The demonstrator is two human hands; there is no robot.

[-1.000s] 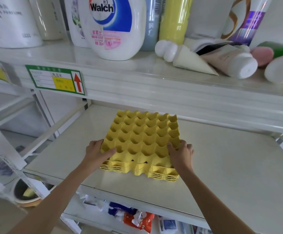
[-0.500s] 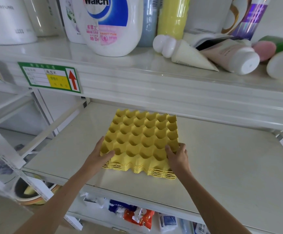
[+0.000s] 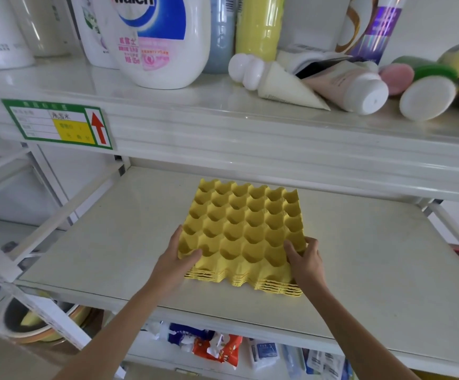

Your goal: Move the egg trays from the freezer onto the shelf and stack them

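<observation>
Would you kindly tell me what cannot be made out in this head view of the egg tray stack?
- Tray count: the yellow egg tray stack shows only thin layered front edges, too fine to count.
- Grip: the left hand and right hand cover the near corners, hiding any fingers beneath.
- Freezer: outside the frame.
- Shelf label: print too small to read.
- Walch bottle: top cut off by the upper edge.

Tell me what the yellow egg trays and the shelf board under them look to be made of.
Egg trays: probably thin moulded plastic; smooth, evenly yellow, faintly glossy cups with crisp thin edges in the stack, though dyed pulp can't be excluded. Shelf board: likely painted metal or laminate; flat off-white surface with a soft sheen and slight scuffing.
</observation>
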